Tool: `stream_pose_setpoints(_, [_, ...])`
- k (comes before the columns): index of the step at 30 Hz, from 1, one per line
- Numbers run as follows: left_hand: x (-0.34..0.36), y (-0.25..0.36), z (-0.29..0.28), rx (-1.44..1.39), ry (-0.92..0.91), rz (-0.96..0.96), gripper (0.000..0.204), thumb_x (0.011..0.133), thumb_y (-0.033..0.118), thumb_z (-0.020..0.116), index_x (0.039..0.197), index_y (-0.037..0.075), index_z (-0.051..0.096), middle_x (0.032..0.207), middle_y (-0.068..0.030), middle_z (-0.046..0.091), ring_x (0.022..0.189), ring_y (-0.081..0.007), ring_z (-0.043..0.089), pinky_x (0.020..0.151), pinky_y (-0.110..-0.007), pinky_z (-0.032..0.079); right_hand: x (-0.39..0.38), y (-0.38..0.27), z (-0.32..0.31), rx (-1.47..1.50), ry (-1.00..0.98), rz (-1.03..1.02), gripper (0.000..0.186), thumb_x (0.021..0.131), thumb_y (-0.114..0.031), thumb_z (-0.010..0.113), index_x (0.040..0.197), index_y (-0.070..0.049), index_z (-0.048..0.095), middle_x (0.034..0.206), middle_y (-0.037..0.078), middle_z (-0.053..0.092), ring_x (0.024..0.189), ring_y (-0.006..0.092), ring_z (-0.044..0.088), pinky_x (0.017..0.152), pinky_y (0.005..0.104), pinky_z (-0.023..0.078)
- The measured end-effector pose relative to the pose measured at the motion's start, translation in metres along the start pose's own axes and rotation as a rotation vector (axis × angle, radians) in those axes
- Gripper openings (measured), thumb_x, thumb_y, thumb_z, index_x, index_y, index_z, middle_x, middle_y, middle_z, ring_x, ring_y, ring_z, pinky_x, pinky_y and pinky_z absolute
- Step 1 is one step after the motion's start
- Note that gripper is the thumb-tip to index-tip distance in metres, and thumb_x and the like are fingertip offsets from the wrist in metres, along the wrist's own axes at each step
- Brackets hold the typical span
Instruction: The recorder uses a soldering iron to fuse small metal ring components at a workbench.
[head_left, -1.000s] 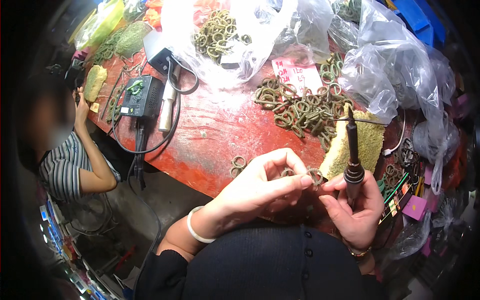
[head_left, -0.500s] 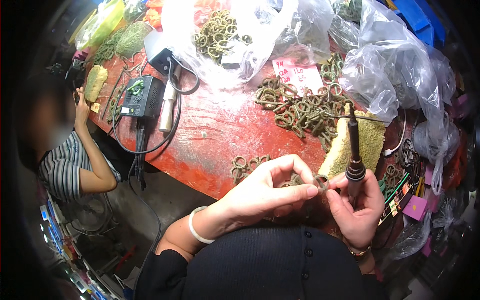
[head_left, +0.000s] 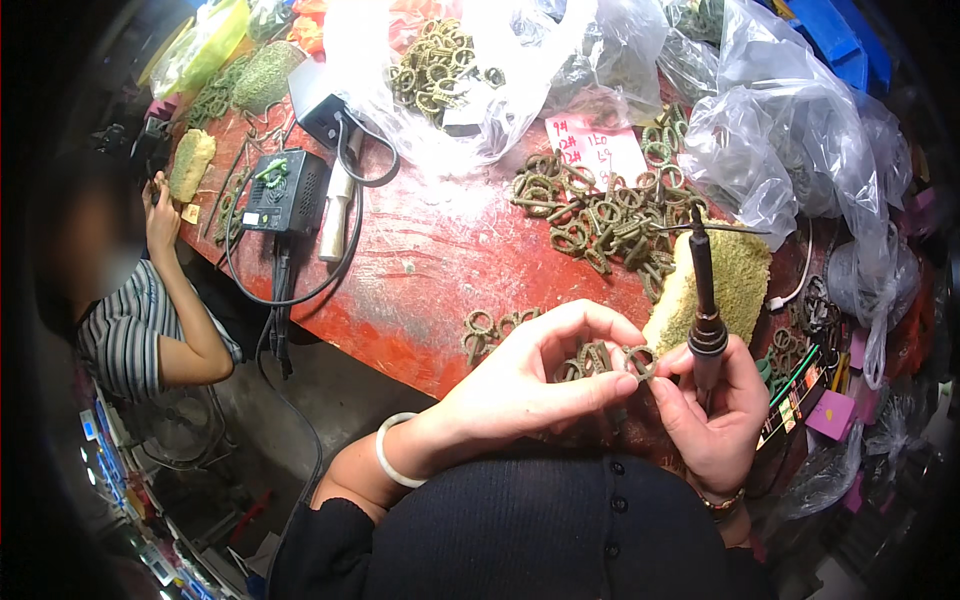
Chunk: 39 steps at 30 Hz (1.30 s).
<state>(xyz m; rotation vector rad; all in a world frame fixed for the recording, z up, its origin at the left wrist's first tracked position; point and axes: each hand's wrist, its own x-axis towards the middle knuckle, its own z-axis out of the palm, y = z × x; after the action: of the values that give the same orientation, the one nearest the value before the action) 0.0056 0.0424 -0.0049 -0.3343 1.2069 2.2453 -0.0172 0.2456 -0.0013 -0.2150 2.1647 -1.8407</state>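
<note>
My left hand [head_left: 510,390] is closed around several greenish-brown rings [head_left: 590,360], which show between its thumb and curled fingers. One ring [head_left: 641,363] sits at the left thumb tip, and the right fingertips touch its other side. In my right hand [head_left: 718,415] a soldering iron [head_left: 706,300] is gripped, its dark shaft pointing up and away from me. A yellow sponge-like block [head_left: 720,275] lies just behind the iron. Beyond my left fingers is a small group of rings [head_left: 485,328]; a larger heap of rings [head_left: 605,225] spreads farther off.
A red table [head_left: 420,280] carries a black power box [head_left: 285,200] with cables at left. Clear plastic bags [head_left: 770,130] crowd the back and right. A paper with handwriting [head_left: 610,152] lies by the heap. Another person in a striped shirt [head_left: 130,330] sits at far left.
My left fingers have lifted slightly, so more of the held rings show. The ring between both hands has turned a little; the iron has shifted slightly.
</note>
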Motion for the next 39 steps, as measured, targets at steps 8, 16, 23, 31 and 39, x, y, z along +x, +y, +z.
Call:
stream_pose_setpoints(8, [0.0,-0.004,-0.001,0.061,0.018,0.083,0.021,0.09,0.008,0.067,0.109,0.005,0.061,0.093,0.0018,0.061,0.068,-0.0018,0.052,0.054,-0.017,0.037,0.001,-0.002,0.001,0.043,0.002,0.032,0.028,0.081,0.007,0.067,0.105,0.0,0.054,0.09,0.002,0.067,0.056,-0.0041,0.037,0.053,0.0135,0.031])
stream_pose_setpoints(16, [0.002,-0.01,-0.004,0.056,-0.003,0.106,0.022,0.09,0.005,0.065,0.111,0.004,0.061,0.096,0.0006,0.061,0.072,-0.0024,0.052,0.058,-0.017,0.038,-0.001,0.001,0.001,0.057,-0.007,-0.017,0.026,0.082,0.008,0.067,0.102,-0.001,0.053,0.09,0.003,0.067,0.056,-0.0036,0.037,0.054,0.0135,0.031])
stream_pose_setpoints(23, [0.005,-0.016,-0.006,0.12,-0.064,0.175,0.028,0.088,0.003,0.068,0.114,0.002,0.06,0.104,-0.0019,0.061,0.091,-0.0075,0.057,0.079,-0.023,0.047,-0.002,-0.001,0.002,0.093,0.03,-0.06,0.03,0.08,0.011,0.066,0.103,-0.001,0.05,0.09,0.005,0.066,0.055,-0.0042,0.038,0.053,0.0133,0.03])
stream_pose_setpoints(31, [0.003,-0.014,-0.006,0.079,-0.1,0.09,0.029,0.086,0.003,0.07,0.113,0.002,0.059,0.105,-0.0039,0.062,0.101,-0.0118,0.058,0.09,-0.029,0.047,-0.003,-0.006,-0.002,-0.034,-0.039,-0.087,0.029,0.078,0.011,0.066,0.1,-0.001,0.052,0.086,0.005,0.06,0.069,0.0045,0.047,0.062,0.0186,0.037])
stream_pose_setpoints(39, [0.002,-0.011,-0.004,0.118,-0.069,0.17,0.027,0.088,0.005,0.069,0.112,0.002,0.06,0.104,-0.0046,0.063,0.097,-0.0116,0.059,0.085,-0.027,0.048,-0.003,-0.005,-0.001,-0.092,-0.004,-0.088,0.026,0.076,0.002,0.075,0.094,-0.004,0.058,0.067,-0.006,0.057,0.049,-0.004,0.036,0.047,0.0154,0.027])
